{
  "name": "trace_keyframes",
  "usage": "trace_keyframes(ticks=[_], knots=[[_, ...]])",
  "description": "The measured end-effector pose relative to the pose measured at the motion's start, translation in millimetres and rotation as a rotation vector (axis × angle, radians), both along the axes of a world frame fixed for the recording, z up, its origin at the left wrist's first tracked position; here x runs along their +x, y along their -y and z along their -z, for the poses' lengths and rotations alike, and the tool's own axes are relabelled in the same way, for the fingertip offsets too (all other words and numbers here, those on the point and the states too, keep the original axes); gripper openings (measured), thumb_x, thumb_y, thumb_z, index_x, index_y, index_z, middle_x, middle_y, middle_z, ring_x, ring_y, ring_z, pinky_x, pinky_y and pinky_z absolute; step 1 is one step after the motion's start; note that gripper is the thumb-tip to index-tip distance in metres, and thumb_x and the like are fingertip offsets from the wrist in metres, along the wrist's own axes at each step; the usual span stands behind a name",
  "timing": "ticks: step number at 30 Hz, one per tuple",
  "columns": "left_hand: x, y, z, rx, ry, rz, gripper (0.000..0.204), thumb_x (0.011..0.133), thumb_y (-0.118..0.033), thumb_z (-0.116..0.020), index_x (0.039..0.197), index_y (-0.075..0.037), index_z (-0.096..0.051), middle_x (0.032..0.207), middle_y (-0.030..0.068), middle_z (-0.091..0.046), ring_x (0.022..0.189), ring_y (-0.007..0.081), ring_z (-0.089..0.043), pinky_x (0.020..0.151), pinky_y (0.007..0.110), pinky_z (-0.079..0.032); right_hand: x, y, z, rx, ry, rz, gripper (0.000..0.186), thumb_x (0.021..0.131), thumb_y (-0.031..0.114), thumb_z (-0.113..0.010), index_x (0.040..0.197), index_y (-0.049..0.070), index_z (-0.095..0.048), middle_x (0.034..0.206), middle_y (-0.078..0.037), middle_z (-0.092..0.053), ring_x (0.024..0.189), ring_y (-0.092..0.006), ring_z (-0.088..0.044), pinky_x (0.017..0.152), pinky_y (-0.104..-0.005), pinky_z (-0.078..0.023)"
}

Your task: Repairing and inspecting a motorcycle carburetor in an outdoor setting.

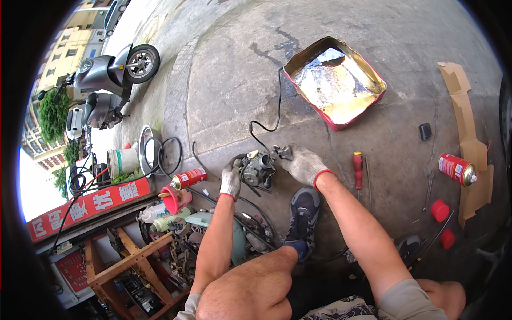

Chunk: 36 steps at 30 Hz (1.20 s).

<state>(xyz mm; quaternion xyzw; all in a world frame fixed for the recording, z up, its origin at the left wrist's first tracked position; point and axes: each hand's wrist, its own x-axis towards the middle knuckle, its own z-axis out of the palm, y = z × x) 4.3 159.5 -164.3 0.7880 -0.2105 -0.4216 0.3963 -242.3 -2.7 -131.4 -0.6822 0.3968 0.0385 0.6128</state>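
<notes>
Floor (229, 96): bears the open tin (333, 126), farther out.
Left hand (231, 180): grips the carburetor (259, 172) at its left; nearer hand.
Right hand (306, 164): pinches a dark part (285, 153).
Carburetor: between the hands, long axis unclear.
Dark part: just right of carburetor.

My left hand (231, 180) conceals part of the metal assembly (258, 169). The dark piece (285, 153) in my right hand (305, 163) is too small to identify. Past the concrete ground's (229, 80) far left corner, the view's upper edge truncates a vehicle (112, 19).
</notes>
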Motion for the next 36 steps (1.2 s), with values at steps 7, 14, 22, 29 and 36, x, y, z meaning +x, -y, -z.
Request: trace_keyframes(ticks=[7, 14, 22, 29, 36], knots=[[0, 0, 0, 0.000, -0.037, -0.058, 0.032, 0.105, -0.015, -0.040, 0.125, 0.004, -0.055, 0.114, 0.0134, -0.066, 0.102, 0.0200, -0.065, 0.089, 0.032, -0.053, -2, -6, -4, -0.045, 0.116, -0.039, 0.052, 0.088, 0.038, -0.061, 0.124, 0.000, -0.056, 0.122, -0.027, -0.061, 0.116, -0.0409, -0.057, 0.098, -0.0440, -0.046], [-6, 4, -2, 0.014, -0.052, -0.087, 0.032, 0.104, -0.013, -0.040, 0.126, 0.005, -0.055, 0.116, 0.0139, -0.065, 0.104, 0.0213, -0.065, 0.092, 0.033, -0.052, 3, -10, 5, -0.081, 0.241, -0.040, 0.056, 0.089, 0.038, -0.062, 0.126, -0.002, -0.052, 0.118, -0.028, -0.062, 0.113, -0.0415, -0.058, 0.096, -0.0454, -0.046], [-5, 7, -3, 0.011, -0.089, -0.189, 0.031, 0.105, -0.014, -0.041, 0.125, 0.003, -0.058, 0.116, 0.0123, -0.065, 0.104, 0.0197, -0.063, 0.092, 0.031, -0.051, -19, -4, 25, -0.008, -0.071, 0.038, 0.049, 0.087, 0.035, -0.063, 0.121, 0.000, -0.056, 0.116, -0.027, -0.063, 0.111, -0.0417, -0.059, 0.094, -0.0459, -0.047], [-4, 10, -1, -0.009, -0.168, -0.270, 0.030, 0.101, -0.011, -0.046, 0.126, 0.004, -0.056, 0.115, 0.0137, -0.065, 0.100, 0.0234, -0.066, 0.090, 0.035, -0.054, -25, -34, 32, 0.021, -0.024, 0.189, 0.047, 0.087, 0.035, -0.061, 0.119, 0.002, -0.059, 0.119, -0.024, -0.063, 0.113, -0.0402, -0.059, 0.097, -0.0460, -0.046], [6, 6, -1, 0.008, -0.170, -0.300, 0.033, 0.099, -0.007, -0.039, 0.124, 0.002, -0.058, 0.114, 0.0121, -0.066, 0.101, 0.0225, -0.066, 0.091, 0.035, -0.054, -28, -36, 17, 0.056, 0.104, 0.153, 0.049, 0.087, 0.037, -0.061, 0.121, 0.001, -0.058, 0.115, -0.027, -0.063, 0.111, -0.0417, -0.059, 0.095, -0.0465, -0.047]])
